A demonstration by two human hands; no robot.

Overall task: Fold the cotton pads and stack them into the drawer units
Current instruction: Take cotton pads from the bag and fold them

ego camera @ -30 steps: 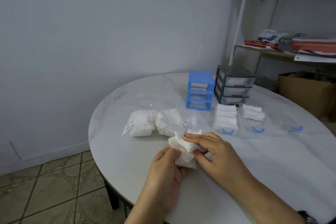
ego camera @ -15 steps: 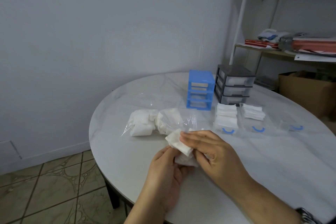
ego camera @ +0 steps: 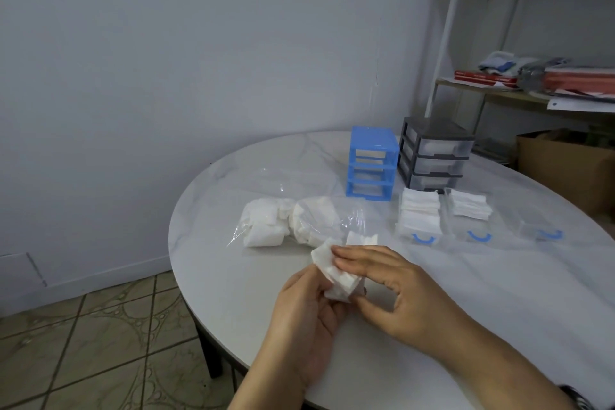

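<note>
Above the near edge of the counter [ego camera: 233, 276] you hold a pad [ego camera: 336, 280] between both hands. Your left hand [ego camera: 306, 319] grips it from below, and your right hand [ego camera: 396, 293] pinches it with flat fingers [ego camera: 352, 255] on top (thumb beneath). Behind it lies the bag [ego camera: 293, 221] of pads, with the blue unit [ego camera: 372, 163] and the grey unit [ego camera: 432, 156] further back.

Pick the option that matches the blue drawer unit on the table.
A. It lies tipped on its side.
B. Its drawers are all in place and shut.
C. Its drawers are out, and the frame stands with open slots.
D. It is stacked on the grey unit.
C: the blue unit stands upright beside the grey unit with its slots open, and three clear drawers lie on the table in front.
</note>
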